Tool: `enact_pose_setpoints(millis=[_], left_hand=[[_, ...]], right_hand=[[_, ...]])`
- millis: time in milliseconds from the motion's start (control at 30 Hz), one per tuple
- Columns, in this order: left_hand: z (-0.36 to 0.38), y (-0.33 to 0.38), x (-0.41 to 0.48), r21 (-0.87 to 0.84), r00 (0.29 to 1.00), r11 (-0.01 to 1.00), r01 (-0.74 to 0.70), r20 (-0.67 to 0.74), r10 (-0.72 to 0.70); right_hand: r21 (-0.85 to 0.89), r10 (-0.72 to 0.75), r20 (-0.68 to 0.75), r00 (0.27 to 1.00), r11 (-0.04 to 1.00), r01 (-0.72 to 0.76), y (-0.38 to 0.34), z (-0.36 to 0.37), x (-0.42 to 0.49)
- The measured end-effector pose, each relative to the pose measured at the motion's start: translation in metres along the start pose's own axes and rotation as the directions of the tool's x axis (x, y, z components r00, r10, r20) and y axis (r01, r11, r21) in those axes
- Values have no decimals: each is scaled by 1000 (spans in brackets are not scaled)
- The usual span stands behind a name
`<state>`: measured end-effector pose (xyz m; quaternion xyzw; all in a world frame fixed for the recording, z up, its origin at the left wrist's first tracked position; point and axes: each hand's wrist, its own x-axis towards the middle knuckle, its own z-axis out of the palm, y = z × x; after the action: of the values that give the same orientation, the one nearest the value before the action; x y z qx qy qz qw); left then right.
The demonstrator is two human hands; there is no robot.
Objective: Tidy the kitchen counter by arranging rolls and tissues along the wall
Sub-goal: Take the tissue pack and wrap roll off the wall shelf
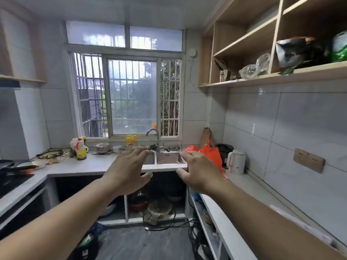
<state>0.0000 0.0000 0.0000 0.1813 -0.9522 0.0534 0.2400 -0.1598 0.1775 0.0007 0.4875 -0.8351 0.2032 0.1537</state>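
two hands, left hand (129,169) and right hand (199,171), hover empty with fingers (139,152) spread wide; no rolls or tissues can be made out on the table (244,186) by the wall (281,128), so tidying looks unstarted.

Kettle (236,161) beside orange bag (211,154)

One wide-angle view from head height, in the aisle of a U-shaped kitchen, facing the barred sliding glass window (131,96) and the steel double-basin sink (167,160) below it, tilted slightly down. The left hand (129,169) and right hand (199,171) hang mid-frame, close to the lens — the white stone counter (84,166) wraps three sides.
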Motion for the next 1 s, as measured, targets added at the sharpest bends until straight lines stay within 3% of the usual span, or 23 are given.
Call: enact_pose_setpoints(millis=[433,767,1000], left_hand=[[56,25,81,-79,993,990,-117,8,118],[117,49,146,-102,997,992,-72,29,76],[146,33,158,-152,1000,988,-17,-4,16]], right_hand=[[6,145,24,989,989,-145,66,28,30],[53,123,-10,992,991,-122,137,53,86],[64,64,16,998,996,-65,149,71,121]])
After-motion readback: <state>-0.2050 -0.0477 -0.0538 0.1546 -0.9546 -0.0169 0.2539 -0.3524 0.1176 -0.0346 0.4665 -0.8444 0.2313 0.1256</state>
